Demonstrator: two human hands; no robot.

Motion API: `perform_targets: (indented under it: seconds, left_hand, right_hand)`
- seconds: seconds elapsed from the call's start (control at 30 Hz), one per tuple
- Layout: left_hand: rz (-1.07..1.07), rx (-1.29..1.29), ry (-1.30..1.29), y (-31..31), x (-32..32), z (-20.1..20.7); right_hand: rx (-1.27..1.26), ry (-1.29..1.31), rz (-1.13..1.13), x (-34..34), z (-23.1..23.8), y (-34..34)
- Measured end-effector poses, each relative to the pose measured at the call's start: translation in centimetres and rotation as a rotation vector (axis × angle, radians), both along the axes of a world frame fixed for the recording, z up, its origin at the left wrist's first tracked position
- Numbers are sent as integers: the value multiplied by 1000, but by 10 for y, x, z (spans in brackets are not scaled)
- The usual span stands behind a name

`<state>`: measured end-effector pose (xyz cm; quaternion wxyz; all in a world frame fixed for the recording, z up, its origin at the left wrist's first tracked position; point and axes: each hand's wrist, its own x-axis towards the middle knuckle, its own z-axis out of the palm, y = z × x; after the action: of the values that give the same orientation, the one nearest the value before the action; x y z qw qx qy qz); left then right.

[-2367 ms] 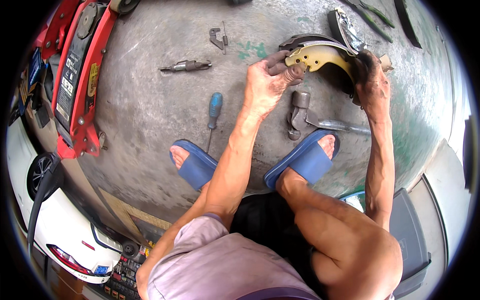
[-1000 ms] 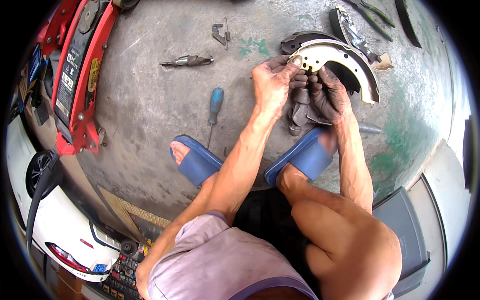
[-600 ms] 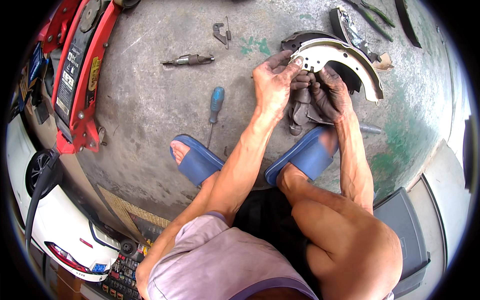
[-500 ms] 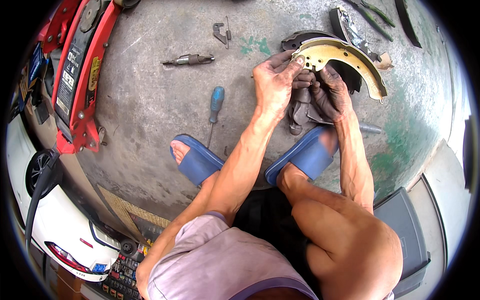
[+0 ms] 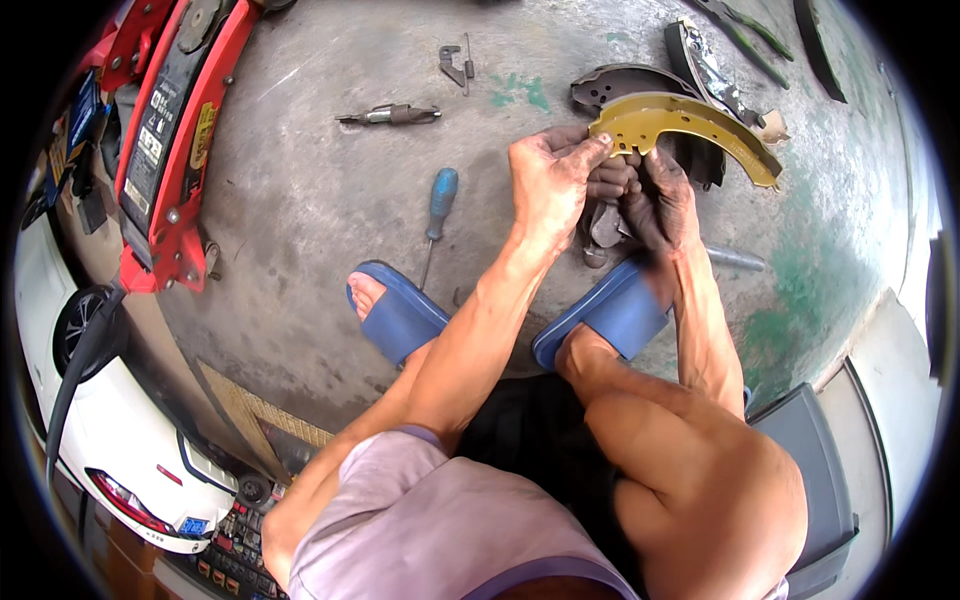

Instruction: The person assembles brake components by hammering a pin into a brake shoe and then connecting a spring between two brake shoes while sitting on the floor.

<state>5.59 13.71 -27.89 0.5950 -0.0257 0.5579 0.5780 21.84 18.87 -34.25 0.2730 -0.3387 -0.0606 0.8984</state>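
A yellow-gold curved brake shoe (image 5: 690,112) is held up off the floor, its arc bowed away from me. My left hand (image 5: 556,180) is closed on its left end, thumb on the near face and fingers curled beneath. Closed fingers of my right hand (image 5: 664,200) press at the inner edge near the same end; whether a small part is pinched there is hidden. Under my hands lies a grey metal tool with a rounded head (image 5: 606,226) and a handle (image 5: 736,258) sticking out rightward. Worn dark brake shoes (image 5: 625,80) rest on the floor behind.
Left of my hands lie a blue-handled screwdriver (image 5: 441,205), an adjuster with a spring (image 5: 392,115) and a small lever (image 5: 452,65) beside a thin spring. Green-handled pliers (image 5: 750,45) are at far right. A red jack (image 5: 180,150) stands left; a grey bin (image 5: 805,470) is at lower right.
The brake shoe has tipped a little, showing its face flatter and its free end slightly lower. Both hands keep their hold. The whole view has shifted slightly.
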Motion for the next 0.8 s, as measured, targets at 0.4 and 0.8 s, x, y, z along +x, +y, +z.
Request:
perform_targets:
  seconds: [0.4, 0.8]
  left_hand:
    - [-28, -396, 31, -65, -53, 49]
    - [-50, -427, 152, -80, -71, 53]
  right_hand:
    - [195, -562, 372, -60, 71, -39]
    - [1140, -814, 732, -70, 73, -26]
